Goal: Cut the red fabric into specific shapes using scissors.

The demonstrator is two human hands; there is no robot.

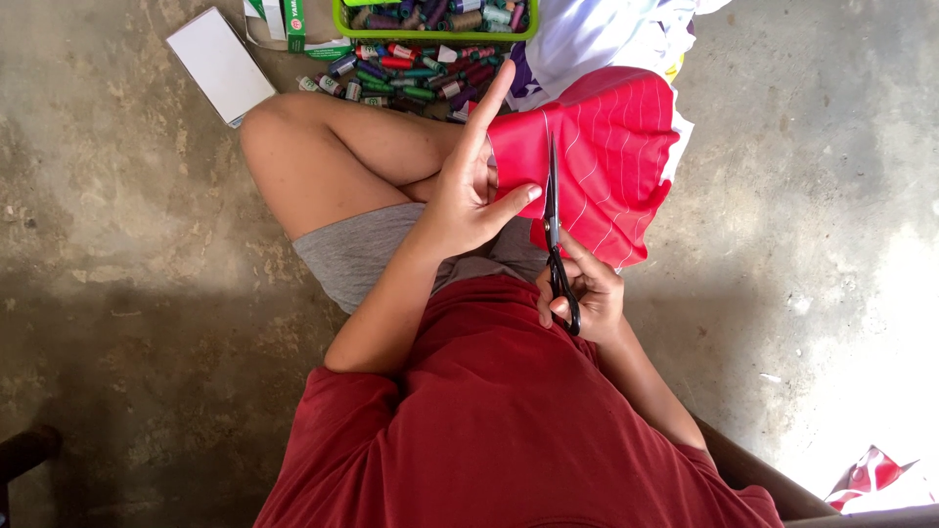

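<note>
Sitting cross-legged on a concrete floor, a person in a red shirt works a pair of black-handled scissors into a piece of pink cloth marked with thin white lines. The cloth lies over the person's knee, running on into a white piece beyond it. The right hand is clamped around the scissor loops, blades pointing away from the body and set along the cloth's near edge; whether the blades are parted cannot be told. The left hand is spread flat, fingers apart, pressing the cloth's edge, with the thumb reaching toward the blades.

The cloth looks thin, light and limp, so it would likely sag and shift under the blades unless it is held taut just beside the cutting line, which is where the left hand now rests. Its surface seems smooth, perhaps a little slippery.

Farther off lie a green tray of thread spools, more loose spools on the floor, and a white box.
</note>
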